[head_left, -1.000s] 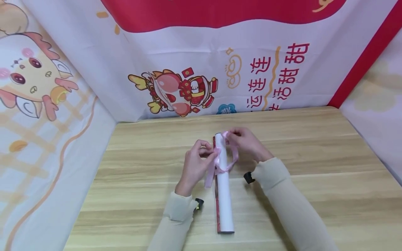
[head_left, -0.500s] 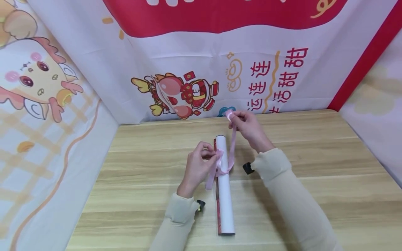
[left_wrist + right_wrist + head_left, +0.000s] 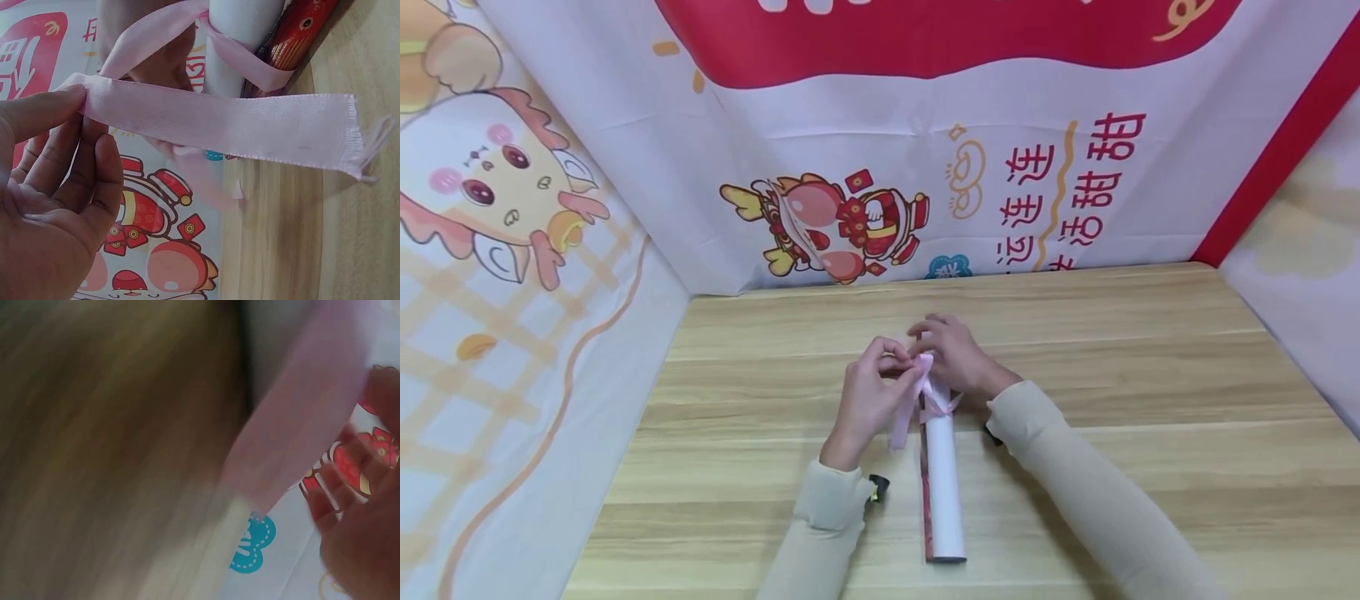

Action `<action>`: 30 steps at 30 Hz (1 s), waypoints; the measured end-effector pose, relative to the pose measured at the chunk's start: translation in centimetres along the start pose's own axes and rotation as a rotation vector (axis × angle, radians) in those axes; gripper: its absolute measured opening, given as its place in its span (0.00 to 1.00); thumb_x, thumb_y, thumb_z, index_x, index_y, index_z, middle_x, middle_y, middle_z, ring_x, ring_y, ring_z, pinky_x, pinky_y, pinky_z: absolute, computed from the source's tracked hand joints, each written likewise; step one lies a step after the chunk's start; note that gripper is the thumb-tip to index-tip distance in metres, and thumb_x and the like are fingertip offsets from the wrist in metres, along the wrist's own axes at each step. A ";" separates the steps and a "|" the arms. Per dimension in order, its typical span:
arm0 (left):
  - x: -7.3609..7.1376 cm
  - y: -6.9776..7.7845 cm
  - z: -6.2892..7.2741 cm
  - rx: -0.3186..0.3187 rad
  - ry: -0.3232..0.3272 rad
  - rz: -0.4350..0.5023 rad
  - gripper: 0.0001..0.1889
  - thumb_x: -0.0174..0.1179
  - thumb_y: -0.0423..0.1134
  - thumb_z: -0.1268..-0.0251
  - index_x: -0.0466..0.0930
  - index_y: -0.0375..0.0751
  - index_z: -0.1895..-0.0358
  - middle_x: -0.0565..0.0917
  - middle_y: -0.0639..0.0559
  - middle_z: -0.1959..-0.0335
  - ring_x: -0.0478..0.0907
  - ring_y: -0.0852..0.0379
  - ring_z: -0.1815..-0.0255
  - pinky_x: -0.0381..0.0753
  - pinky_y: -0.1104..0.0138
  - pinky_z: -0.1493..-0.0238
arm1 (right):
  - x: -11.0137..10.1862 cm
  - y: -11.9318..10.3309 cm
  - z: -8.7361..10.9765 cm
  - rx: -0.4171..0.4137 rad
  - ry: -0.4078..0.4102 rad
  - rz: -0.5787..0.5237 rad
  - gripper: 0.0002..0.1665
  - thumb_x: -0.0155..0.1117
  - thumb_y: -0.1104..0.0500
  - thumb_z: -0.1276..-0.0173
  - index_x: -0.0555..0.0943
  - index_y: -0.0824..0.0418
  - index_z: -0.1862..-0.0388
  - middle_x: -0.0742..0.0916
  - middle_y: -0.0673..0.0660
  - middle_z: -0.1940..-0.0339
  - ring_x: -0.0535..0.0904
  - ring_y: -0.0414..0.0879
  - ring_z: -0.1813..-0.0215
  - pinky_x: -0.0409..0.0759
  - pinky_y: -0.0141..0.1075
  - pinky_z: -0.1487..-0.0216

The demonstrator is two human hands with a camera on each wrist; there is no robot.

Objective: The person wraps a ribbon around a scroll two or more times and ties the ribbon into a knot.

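A white roll (image 3: 944, 492) lies lengthwise on the table, with a red, gold-patterned strip (image 3: 305, 34) along its left side. A pink ribbon (image 3: 219, 125) is tied around both. My left hand (image 3: 867, 404) pinches a fold of the ribbon between thumb and fingers, above the roll's upper half; its frayed tail hangs free. Close beside it, my right hand (image 3: 958, 354) reaches over the roll's far end with bent fingers. A blurred ribbon end sticks out below that hand in the left wrist view. In the right wrist view the right hand (image 3: 362, 537) is blurred.
The wooden table (image 3: 760, 467) spreads on both sides of the roll. A printed cloth backdrop (image 3: 820, 108) stands along its far edge, with cloth side walls at left and right. Small black wrist devices (image 3: 878, 488) sit at both cuffs.
My right hand lifted its ribbon end up toward the backdrop, then came down and left beside my left hand. The left hand has kept its pinch in nearly the same place.
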State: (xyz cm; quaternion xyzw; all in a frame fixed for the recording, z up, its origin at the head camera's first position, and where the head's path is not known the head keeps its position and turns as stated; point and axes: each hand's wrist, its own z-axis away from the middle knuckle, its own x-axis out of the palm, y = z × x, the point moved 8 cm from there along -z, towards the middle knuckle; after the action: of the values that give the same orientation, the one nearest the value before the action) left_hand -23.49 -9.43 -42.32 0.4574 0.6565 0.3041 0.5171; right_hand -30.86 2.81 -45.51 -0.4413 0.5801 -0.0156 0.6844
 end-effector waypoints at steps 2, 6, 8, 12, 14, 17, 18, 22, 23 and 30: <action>0.1 0.1 0.0 0.015 -0.004 -0.002 0.11 0.71 0.32 0.32 0.77 0.38 0.54 0.92 0.39 0.55 0.92 0.45 0.53 0.90 0.59 0.52 | 0.9 -0.1 0.5 -0.034 -0.100 -0.047 0.29 0.65 0.61 0.25 0.77 0.56 0.25 0.69 0.63 0.17 0.48 0.67 0.12 0.44 0.71 0.17; 0.2 0.3 -0.1 0.032 -0.010 -0.003 0.11 0.71 0.32 0.31 0.78 0.37 0.55 0.92 0.39 0.56 0.92 0.43 0.53 0.91 0.58 0.52 | 1.5 0.3 1.6 -0.037 -0.208 -0.172 0.43 0.60 0.65 0.26 0.60 0.52 0.14 0.53 0.64 0.11 0.33 0.66 0.11 0.34 0.71 0.18; 0.2 0.2 -0.1 0.026 -0.010 -0.001 0.11 0.71 0.32 0.32 0.78 0.37 0.55 0.92 0.38 0.56 0.92 0.43 0.53 0.91 0.58 0.52 | 1.3 0.6 1.9 -0.045 -0.195 -0.193 0.38 0.56 0.66 0.24 0.66 0.51 0.17 0.56 0.62 0.11 0.33 0.66 0.10 0.33 0.71 0.18; 0.2 0.0 -0.1 0.003 -0.017 0.004 0.10 0.71 0.32 0.32 0.78 0.37 0.55 0.92 0.38 0.55 0.92 0.44 0.54 0.91 0.58 0.53 | 0.2 1.4 2.7 -0.045 -0.088 -0.197 0.26 0.50 0.68 0.21 0.82 0.56 0.31 0.67 0.60 0.14 0.41 0.67 0.11 0.38 0.70 0.17; 0.2 -0.2 0.0 -0.017 -0.022 0.012 0.10 0.71 0.32 0.32 0.78 0.37 0.55 0.92 0.38 0.55 0.92 0.44 0.54 0.91 0.59 0.53 | -0.6 2.0 3.3 -0.013 -0.013 -0.194 0.23 0.51 0.68 0.22 0.86 0.58 0.37 0.71 0.61 0.17 0.47 0.67 0.11 0.43 0.68 0.16; 0.1 -0.4 0.1 -0.042 -0.020 0.021 0.10 0.71 0.32 0.32 0.78 0.38 0.55 0.92 0.39 0.54 0.92 0.45 0.55 0.91 0.61 0.55 | -1.9 2.8 5.0 0.060 0.114 -0.155 0.17 0.54 0.68 0.22 0.88 0.61 0.45 0.79 0.63 0.26 0.64 0.66 0.17 0.57 0.65 0.17; 0.1 -0.5 0.2 -0.055 -0.017 0.024 0.11 0.72 0.33 0.32 0.79 0.38 0.55 0.92 0.40 0.54 0.91 0.47 0.56 0.90 0.62 0.56 | -2.2 3.1 5.6 0.088 0.146 -0.133 0.16 0.55 0.68 0.22 0.88 0.62 0.46 0.82 0.64 0.30 0.70 0.65 0.22 0.63 0.63 0.20; -0.1 -0.4 0.2 -0.091 -0.018 0.000 0.11 0.73 0.34 0.33 0.79 0.39 0.57 0.92 0.43 0.58 0.87 0.53 0.62 0.85 0.70 0.60 | -2.8 3.0 8.2 0.170 0.160 -0.075 0.14 0.55 0.68 0.22 0.89 0.62 0.51 0.90 0.61 0.46 0.84 0.54 0.47 0.83 0.52 0.40; -0.1 -0.4 0.1 -0.102 -0.031 -0.004 0.11 0.73 0.34 0.33 0.79 0.39 0.57 0.91 0.43 0.59 0.86 0.55 0.63 0.83 0.71 0.62 | -2.8 2.6 8.8 0.168 0.134 -0.061 0.14 0.56 0.68 0.22 0.89 0.62 0.52 0.90 0.60 0.49 0.84 0.51 0.52 0.85 0.48 0.45; 0.6 0.3 -1.3 -0.224 -0.257 -0.060 0.12 0.72 0.40 0.31 0.77 0.42 0.61 0.90 0.47 0.64 0.82 0.58 0.67 0.78 0.72 0.69 | -0.3 -4.4 11.6 -0.146 -0.083 0.034 0.12 0.61 0.69 0.27 0.89 0.60 0.55 0.91 0.53 0.57 0.85 0.41 0.57 0.86 0.37 0.52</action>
State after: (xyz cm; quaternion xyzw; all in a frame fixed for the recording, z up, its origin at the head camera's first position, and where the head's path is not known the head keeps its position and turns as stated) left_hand -24.68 -8.60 -41.91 0.4122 0.5604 0.2984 0.6534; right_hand -19.40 7.11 -43.21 -0.4802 0.5583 0.0566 0.6742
